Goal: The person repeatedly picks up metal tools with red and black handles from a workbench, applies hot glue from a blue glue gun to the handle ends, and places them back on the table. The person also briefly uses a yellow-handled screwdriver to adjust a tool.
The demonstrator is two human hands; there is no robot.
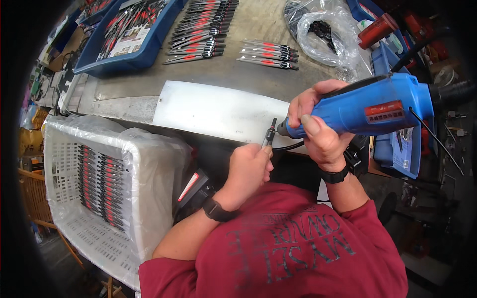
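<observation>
Pinching a small black-and-grey part (270, 135) upright between fingertips, the left hand (248, 169) is closed in a loose fist, just below the front edge of a pale metal sheet (213, 111) that lies on the workbench (124, 92). The part's top end stands right at the nose of a blue power tool (370, 109), tip to tip, though whether the two actually touch is too fine to tell. The right hand (318, 126) is wrapped fully round the tool's front barrel, thumb laid along the near side, fingers curled over the top; the tool's body runs off to the right, level, with a black hose at its rear. Both wrists wear black bands, and the sleeves are dark red. To the left of the person, below bench height, stands a white perforated crate (89, 218) lined with clear plastic, holding a neat stack of black-and-red knives (99, 186) on edge. Farther back on the bench lie rows of the same kind of knives (201, 30), a smaller group of them (268, 53) just to the right, and a blue tray (129, 59) at the left filled with more. A clear plastic bag (330, 37) with dark pieces inside sits at the far right of the bench.
</observation>
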